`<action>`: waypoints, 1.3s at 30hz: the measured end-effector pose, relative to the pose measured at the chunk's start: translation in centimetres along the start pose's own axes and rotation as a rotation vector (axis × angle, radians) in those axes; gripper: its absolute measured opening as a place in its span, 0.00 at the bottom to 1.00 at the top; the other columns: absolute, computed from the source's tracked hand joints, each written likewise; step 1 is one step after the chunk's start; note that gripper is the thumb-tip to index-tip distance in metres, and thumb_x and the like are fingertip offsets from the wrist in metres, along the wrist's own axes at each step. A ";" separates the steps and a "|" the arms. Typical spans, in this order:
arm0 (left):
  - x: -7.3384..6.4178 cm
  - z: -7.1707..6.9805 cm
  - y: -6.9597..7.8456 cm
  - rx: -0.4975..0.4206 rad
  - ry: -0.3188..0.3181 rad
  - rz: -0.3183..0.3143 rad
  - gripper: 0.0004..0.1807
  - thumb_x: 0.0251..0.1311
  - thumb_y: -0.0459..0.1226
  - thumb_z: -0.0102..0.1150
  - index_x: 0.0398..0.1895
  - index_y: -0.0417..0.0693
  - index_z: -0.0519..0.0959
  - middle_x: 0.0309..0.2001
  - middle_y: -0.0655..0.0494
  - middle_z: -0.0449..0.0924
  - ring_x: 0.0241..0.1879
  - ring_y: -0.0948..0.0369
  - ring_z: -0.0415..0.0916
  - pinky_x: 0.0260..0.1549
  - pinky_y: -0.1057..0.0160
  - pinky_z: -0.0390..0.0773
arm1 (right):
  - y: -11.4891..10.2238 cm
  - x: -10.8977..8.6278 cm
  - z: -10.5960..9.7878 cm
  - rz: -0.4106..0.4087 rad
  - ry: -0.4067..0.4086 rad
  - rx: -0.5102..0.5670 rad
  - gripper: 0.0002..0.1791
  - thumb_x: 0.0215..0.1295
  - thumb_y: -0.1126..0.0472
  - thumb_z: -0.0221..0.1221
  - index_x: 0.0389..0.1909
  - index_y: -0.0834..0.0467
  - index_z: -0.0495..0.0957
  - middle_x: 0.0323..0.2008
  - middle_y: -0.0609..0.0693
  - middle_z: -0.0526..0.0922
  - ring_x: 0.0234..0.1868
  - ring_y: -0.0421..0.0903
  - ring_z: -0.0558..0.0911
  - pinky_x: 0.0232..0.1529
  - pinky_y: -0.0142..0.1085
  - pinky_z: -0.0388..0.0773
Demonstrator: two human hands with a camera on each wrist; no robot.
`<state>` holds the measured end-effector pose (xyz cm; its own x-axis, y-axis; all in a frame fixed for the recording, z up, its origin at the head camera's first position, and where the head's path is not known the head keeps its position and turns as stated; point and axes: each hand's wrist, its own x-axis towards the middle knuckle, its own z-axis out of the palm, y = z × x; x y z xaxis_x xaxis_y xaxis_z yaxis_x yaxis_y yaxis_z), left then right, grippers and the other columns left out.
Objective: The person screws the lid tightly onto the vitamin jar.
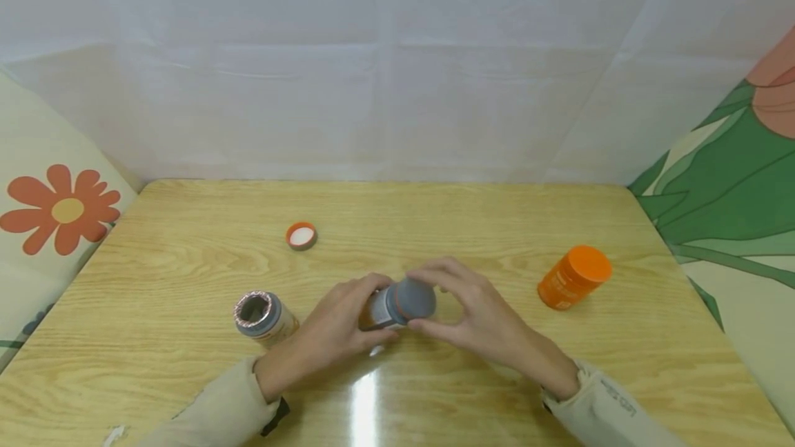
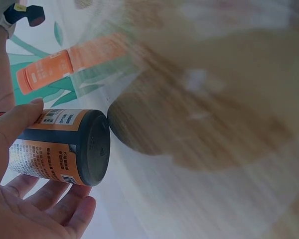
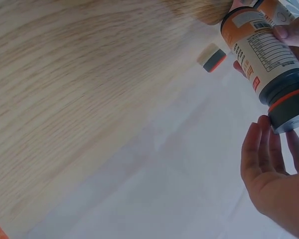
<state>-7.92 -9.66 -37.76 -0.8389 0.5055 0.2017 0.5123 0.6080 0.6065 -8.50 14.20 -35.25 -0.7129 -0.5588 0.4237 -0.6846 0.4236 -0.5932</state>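
My left hand (image 1: 329,323) grips a supplement bottle (image 1: 379,309) around its body, thumb on one side and fingers on the other. The bottle lies tilted, its dark base facing the left wrist camera, with an orange, white and black printed label (image 2: 55,159). Its dark grey cap (image 1: 415,298) with an orange ring points toward my right hand (image 1: 481,312). The thumb and fingertips of that hand pinch the cap's edge. In the right wrist view the cap (image 3: 291,112) sits on the bottle's neck.
Left of my left hand stands an uncapped bottle (image 1: 263,319) with torn foil around its mouth. A loose cap (image 1: 301,236) lies farther back, its white inside up. An orange jar (image 1: 571,280) with its lid on stands at the right of the wooden table (image 1: 459,219).
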 end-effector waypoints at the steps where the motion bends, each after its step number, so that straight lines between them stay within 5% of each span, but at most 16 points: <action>1: 0.0 0.0 0.0 0.004 0.003 0.002 0.34 0.46 0.43 0.78 0.57 0.51 0.73 0.49 0.57 0.84 0.44 0.62 0.80 0.41 0.65 0.79 | 0.0 0.0 0.0 0.001 -0.001 -0.001 0.32 0.50 0.55 0.75 0.58 0.58 0.78 0.55 0.49 0.81 0.52 0.44 0.81 0.52 0.40 0.83; 26: 0.0 0.1 0.1 0.009 0.008 -0.019 0.35 0.45 0.44 0.78 0.57 0.52 0.74 0.49 0.56 0.84 0.44 0.61 0.80 0.42 0.65 0.79 | 0.0 0.3 0.5 0.053 -0.008 -0.041 0.33 0.48 0.51 0.75 0.56 0.56 0.77 0.51 0.47 0.80 0.45 0.39 0.80 0.45 0.37 0.84; 33: 0.0 0.3 0.0 0.014 0.021 -0.005 0.32 0.48 0.47 0.76 0.57 0.53 0.74 0.47 0.57 0.84 0.42 0.63 0.80 0.38 0.68 0.78 | -0.3 0.1 0.9 0.139 0.033 -0.197 0.38 0.42 0.38 0.75 0.53 0.53 0.77 0.45 0.44 0.83 0.41 0.40 0.82 0.37 0.33 0.82; 36: 0.0 0.4 0.0 0.013 0.021 -0.002 0.32 0.48 0.48 0.76 0.57 0.53 0.74 0.47 0.57 0.84 0.42 0.63 0.80 0.38 0.68 0.78 | -0.3 0.0 0.7 0.147 0.033 -0.224 0.42 0.43 0.34 0.73 0.57 0.52 0.76 0.50 0.46 0.82 0.48 0.44 0.82 0.45 0.38 0.84; 39: 0.0 0.3 0.1 0.009 0.019 -0.017 0.34 0.46 0.46 0.78 0.58 0.53 0.74 0.48 0.57 0.84 0.43 0.63 0.80 0.40 0.66 0.78 | -0.1 -0.1 0.1 0.025 0.053 -0.147 0.41 0.46 0.40 0.74 0.59 0.55 0.75 0.57 0.50 0.79 0.57 0.49 0.80 0.56 0.45 0.81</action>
<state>-7.77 -9.43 -37.98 -0.8510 0.4832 0.2059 0.4991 0.6219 0.6034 -8.36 14.12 -35.31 -0.7347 -0.5097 0.4477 -0.6783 0.5392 -0.4992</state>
